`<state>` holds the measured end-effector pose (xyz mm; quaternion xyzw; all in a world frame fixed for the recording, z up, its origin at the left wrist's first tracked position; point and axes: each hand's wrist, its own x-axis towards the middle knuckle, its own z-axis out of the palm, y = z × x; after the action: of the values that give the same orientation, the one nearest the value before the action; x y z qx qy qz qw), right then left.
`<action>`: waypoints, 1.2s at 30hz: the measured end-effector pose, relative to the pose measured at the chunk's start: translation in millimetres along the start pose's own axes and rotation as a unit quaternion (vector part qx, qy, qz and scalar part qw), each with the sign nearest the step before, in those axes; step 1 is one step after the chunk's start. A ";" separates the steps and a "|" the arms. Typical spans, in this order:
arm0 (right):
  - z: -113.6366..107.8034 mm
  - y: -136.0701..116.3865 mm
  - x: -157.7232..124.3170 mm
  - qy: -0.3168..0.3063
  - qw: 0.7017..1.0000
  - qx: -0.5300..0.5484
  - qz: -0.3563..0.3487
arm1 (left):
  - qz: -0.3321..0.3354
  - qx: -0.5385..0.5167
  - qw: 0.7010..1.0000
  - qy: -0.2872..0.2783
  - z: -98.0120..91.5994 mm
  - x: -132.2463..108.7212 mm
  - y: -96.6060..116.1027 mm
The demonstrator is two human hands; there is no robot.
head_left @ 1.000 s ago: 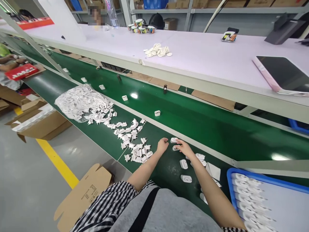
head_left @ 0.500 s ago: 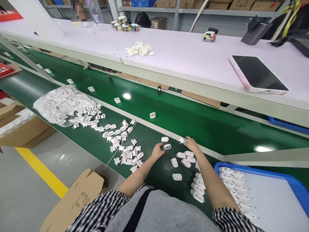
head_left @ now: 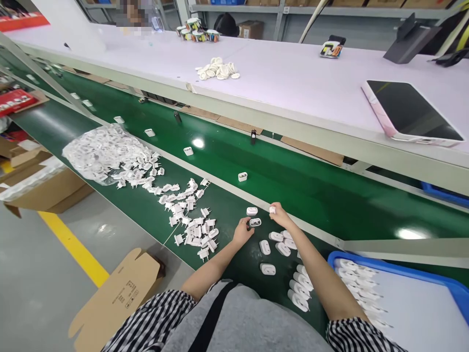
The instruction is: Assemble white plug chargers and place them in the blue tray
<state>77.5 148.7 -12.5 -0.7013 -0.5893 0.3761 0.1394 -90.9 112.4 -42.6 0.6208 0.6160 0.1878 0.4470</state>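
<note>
My left hand [head_left: 242, 234] is closed on an open white oval charger housing [head_left: 255, 222], whose dark inside shows from above. Between the fingertips of my right hand [head_left: 281, 216] is a small white plug piece [head_left: 272, 209], held a little above the bench edge. A closed white housing [head_left: 251, 211] lies just beyond the one in my left hand. Several more white housings [head_left: 268, 269] are scattered between my forearms. Left of my left hand spreads a loose heap of white plug pieces with pins [head_left: 198, 230].
A clear bag of plug pieces [head_left: 106, 151] rests farther left. White housings [head_left: 242, 176] sit spaced along the green belt [head_left: 293, 190]. At right, a blue-rimmed tray [head_left: 421, 274] holds rows of white chargers. A shelf with a phone [head_left: 414, 110] runs above. Another person is partly visible behind.
My right hand has moved left and its fingers have closed on the plug piece, which has turned. My left hand stays at the open housing. The view has shifted slightly.
</note>
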 end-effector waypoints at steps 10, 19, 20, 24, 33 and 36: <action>19.7 -15.6 -22.9 -0.039 0.991 0.049 -0.117 | 0.052 0.054 0.997 -0.023 -7.5 9.1 3.1; 27.0 -25.8 -33.2 -0.011 0.984 -0.149 -0.096 | 0.068 0.070 0.991 -0.093 -11.9 8.0 -4.0; 27.8 -26.6 -34.1 -0.019 0.982 -0.162 -0.090 | 0.069 0.071 0.990 -0.096 -11.8 7.6 -4.7; 33.5 -27.7 -36.6 -0.056 0.972 -0.200 -0.107 | 0.070 0.087 0.989 -0.097 -11.2 7.0 -5.8; 39.6 -28.9 -37.0 -0.065 0.968 -0.227 -0.088 | 0.082 0.106 0.986 -0.099 -10.4 4.3 -5.9; 38.4 -30.1 -38.3 -0.066 0.966 -0.228 -0.103 | 0.088 0.109 0.985 -0.097 -11.4 3.9 -5.8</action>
<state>28.4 111.5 -5.4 -0.6235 -0.7366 0.2608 -0.0249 -102.7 118.8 -42.3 0.7328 0.5298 0.0969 0.4159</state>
